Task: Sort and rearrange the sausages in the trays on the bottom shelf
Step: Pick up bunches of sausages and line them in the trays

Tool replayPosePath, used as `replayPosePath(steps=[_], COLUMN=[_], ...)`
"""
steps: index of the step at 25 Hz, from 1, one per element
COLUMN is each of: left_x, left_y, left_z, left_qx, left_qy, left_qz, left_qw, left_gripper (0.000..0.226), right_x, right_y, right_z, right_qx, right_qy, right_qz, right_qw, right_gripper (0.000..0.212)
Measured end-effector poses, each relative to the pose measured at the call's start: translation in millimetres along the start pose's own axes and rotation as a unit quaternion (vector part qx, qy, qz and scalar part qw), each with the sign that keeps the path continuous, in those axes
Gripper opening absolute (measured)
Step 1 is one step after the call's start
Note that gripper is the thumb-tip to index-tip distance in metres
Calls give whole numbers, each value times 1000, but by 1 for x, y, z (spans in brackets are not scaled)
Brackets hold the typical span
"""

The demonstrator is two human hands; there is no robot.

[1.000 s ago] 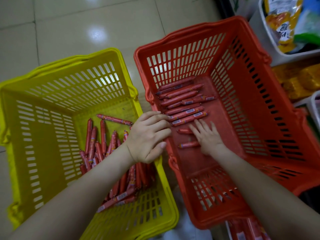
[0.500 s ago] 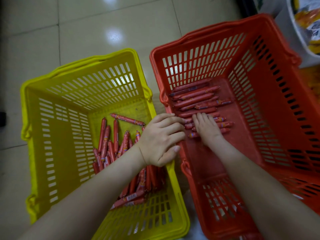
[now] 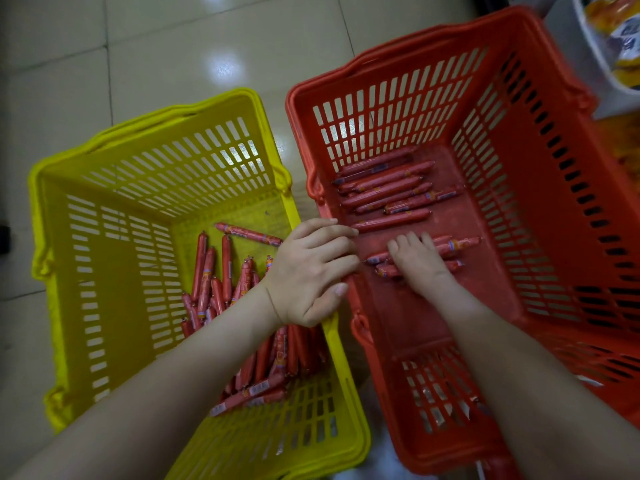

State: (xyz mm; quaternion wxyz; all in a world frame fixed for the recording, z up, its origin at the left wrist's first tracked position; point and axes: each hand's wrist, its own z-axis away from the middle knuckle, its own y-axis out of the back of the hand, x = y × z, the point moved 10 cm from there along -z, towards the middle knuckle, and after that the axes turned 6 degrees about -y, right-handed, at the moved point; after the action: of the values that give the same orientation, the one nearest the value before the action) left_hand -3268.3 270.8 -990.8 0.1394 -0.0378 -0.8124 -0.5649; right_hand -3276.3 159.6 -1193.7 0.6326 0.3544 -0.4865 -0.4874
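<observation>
A yellow basket (image 3: 173, 112) on the left holds a loose pile of red sausages (image 3: 207, 282). Beside it stands a red basket (image 3: 433, 32) with a tidy row of sausages (image 3: 388, 188) along its far end. My right hand (image 3: 417, 261) lies flat inside the red basket, fingers straight, pressing on a few sausages (image 3: 457, 244) just short of that row. My left hand (image 3: 308, 271) rests over the two adjoining basket rims, with relaxed fingers reaching over the red basket's edge and holding nothing.
Both baskets stand on a glossy tiled floor (image 3: 173, 46). A white bin with yellow snack packets (image 3: 616, 36) sits at the top right, close to the red basket's far corner. The near half of the red basket's floor is bare.
My right hand has slid the few sausages under it away from me, closer to the tidy row. My left hand has stayed on the rims.
</observation>
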Motion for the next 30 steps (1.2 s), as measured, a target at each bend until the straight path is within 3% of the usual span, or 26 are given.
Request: replayPosePath(steps=[3,6,9,11,14,16,18,20,23,25,27,30], left_x=[-1,-1,-1,6,80,168,269,349,437,481,522,563], left_y=[-3,-7,-10,0,46,97,154,196,241,258,262,266], left_z=[2,1,2,-7,-59,-99,-117,-120,-103,-87,-68,-52], left_qx=[-23,-70,-129,-131,-83,-21,42,78,85,33,-73,-133], left_qy=[0,2,21,41,10,-60,-152,-205,-225,-205,-187,-182], left_qz=[-3,-10,-36,-21,20,57,68,78,169,321,424,419], left_qw=[1000,997,991,990,996,996,985,972,956,924,883,880], left_gripper=[70,64,51,49,71,75,72,67,68,71,77,82], right_x=[13,51,97,121,155,174,172,164,136,118,103,85], right_y=[20,82,168,222,297,338,386,426,459,468,468,458], right_z=[3,21,75,133,252,330,410,479,571,619,657,689], right_qx=[-10,68,182,221,273,270,282,318,368,412,437,436], right_qy=[-19,-56,-75,-83,-132,-208,-273,-318,-371,-383,-378,-366], right_qz=[-40,-114,-137,-150,-159,-199,-230,-319,-489,-569,-645,-723], right_qw=[999,989,971,960,940,919,891,834,698,600,500,390], right_gripper=[22,45,21,33,44,56,50,51,37,22,22,23])
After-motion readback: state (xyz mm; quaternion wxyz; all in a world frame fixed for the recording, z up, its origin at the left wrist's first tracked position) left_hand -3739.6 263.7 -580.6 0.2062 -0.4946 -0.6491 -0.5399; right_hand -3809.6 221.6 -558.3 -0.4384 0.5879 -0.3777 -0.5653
